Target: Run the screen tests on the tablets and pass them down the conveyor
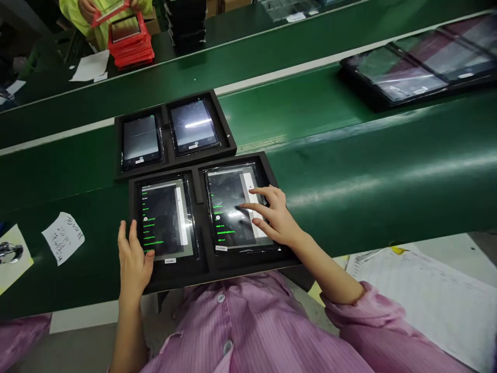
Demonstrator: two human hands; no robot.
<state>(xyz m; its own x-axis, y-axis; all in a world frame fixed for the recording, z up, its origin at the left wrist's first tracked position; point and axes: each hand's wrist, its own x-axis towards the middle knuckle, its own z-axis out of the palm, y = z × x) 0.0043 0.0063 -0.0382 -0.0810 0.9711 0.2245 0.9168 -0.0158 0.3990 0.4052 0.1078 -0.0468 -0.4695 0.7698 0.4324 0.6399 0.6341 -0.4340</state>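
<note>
Two tablets lie side by side in a black foam tray [202, 259] in front of me, their screens lit with green text lists. Over the right tablet [229, 207] my right hand [274, 215] hovers with fingers spread, the index fingertip at or just above the screen. My left hand [134, 261] rests at the left edge of the tray, beside the left tablet [165, 223], fingers stretched out and thumb by the screen's lower corner. Behind it, a second foam tray [166, 137] holds two more tablets [142, 137] with pale grey screens.
Green conveyor belt [368, 191] runs across. More trayed tablets [411, 67] sit far right. A handwritten note [64, 237] lies left; paper sheets [423, 295] are lower right. Across the line, a person in yellow [101, 36] handles a red-framed item by a red stack [132, 46].
</note>
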